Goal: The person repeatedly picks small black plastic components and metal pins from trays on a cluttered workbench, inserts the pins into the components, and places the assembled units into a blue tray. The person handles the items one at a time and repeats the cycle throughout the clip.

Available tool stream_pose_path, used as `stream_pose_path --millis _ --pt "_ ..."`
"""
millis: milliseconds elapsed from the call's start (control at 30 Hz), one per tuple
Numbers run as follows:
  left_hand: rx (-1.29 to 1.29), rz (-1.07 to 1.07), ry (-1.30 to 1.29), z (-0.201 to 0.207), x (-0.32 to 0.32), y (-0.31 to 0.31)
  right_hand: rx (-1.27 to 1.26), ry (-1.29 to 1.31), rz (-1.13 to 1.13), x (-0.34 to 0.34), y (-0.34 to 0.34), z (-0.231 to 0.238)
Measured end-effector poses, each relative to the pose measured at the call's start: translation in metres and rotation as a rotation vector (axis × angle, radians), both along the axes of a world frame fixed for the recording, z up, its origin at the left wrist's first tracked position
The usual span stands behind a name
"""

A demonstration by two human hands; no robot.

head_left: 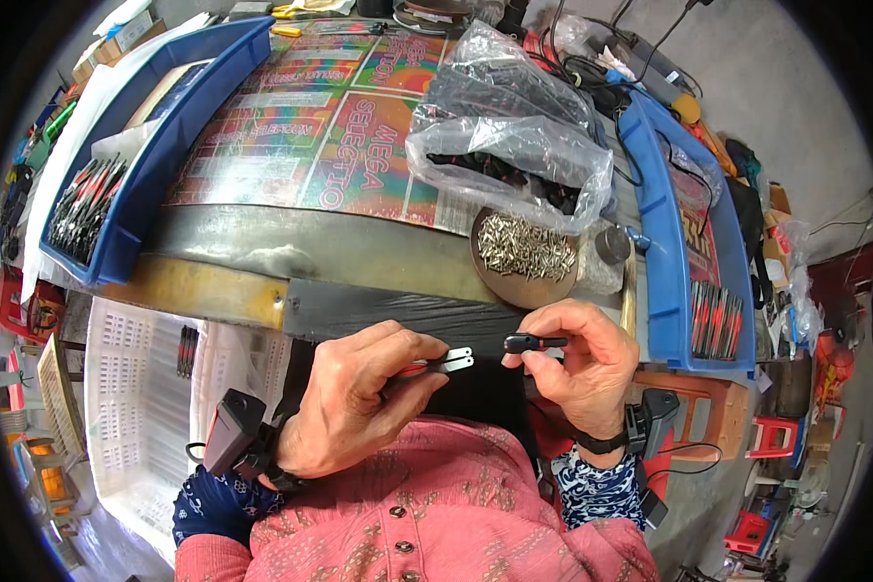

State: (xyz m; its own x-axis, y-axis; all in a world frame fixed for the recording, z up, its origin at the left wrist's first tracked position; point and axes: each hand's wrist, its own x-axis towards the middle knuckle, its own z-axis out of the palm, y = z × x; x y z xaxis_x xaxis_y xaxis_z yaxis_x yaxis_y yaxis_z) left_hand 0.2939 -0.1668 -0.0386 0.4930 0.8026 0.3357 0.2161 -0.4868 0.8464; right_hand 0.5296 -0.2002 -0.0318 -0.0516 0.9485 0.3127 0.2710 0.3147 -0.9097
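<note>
Over the table's near edge, my left hand (364, 393) is closed around a small red-and-black handled tool. Two flat silver metal tabs (458, 360) with holes in their ends stick out of its fingers toward the right. My right hand (592, 354) pinches a short black piece (522, 343) between thumb and fingers; a thin red part shows behind its rounded end. A small gap separates this piece from the metal tabs. Just beyond my right hand, a round brown dish (498, 283) holds a heap of small silver metal pins (529, 245).
A clear plastic bag (504, 92) of black parts lies behind the dish. Blue bins stand at left (136, 218) and right (662, 291), both holding red-and-black tools. A white perforated crate (126, 417) is at lower left. A dark cylinder (612, 244) sits beside the dish.
</note>
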Motion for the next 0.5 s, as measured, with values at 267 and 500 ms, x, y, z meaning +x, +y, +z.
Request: stream_pose_path --millis 267,500 --pt "-0.02 -0.023 0.021 0.002 0.003 -0.013 -0.077 0.084 -0.026 -0.013 -0.018 -0.007" --pt "0.019 -0.04 0.058 0.003 0.003 -0.02 -0.123 0.129 0.025 -0.018 -0.026 -0.009"
